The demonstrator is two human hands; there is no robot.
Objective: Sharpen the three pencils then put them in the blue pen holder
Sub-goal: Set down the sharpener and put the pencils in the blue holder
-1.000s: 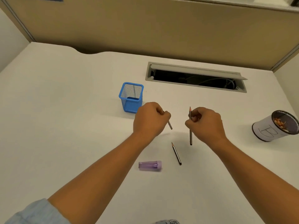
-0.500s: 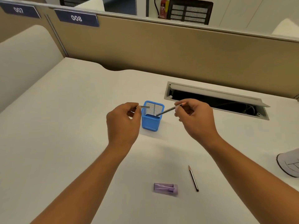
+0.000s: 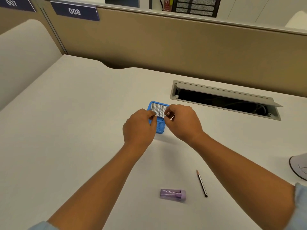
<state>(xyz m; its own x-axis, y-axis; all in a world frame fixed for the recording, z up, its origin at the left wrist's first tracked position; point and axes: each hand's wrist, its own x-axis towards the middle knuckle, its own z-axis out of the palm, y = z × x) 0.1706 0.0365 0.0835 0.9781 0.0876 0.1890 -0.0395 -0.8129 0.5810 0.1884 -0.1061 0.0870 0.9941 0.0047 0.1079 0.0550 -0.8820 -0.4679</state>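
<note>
Both your hands meet at the mouth of the blue square wire-mesh pen holder [image 3: 159,128]. It stands upright near the middle of the white desk [image 3: 66,138], in front of the grey cable slot [image 3: 224,103] with the raised flap.

Your right hand [image 3: 182,123] is at the right side of the rim. Its thumb and first finger are curled and pinch a thin dark pencil [image 3: 164,117]. Only a short piece of this pencil shows, tilted, with the lower end pointing into the holder.

Your left hand [image 3: 139,128] is at the left side of the rim and covers the front left corner. Its fingers are curled with the tips close together. It is not possible to tell if they hold something, because the place is too small and blurred.

One black wooden pencil with a sharpened tip [image 3: 201,183] lies flat on the desk nearer to you, between your forearms, with the tip pointing away from you. To its left, not touching it, the purple translucent plastic sharpener [image 3: 172,194] lies on its side.

At the right edge you see a part of a white round cup [image 3: 299,168]. Behind the desk stands a beige partition wall [image 3: 182,47] with a dark blue label "008" [image 3: 74,11].
</note>
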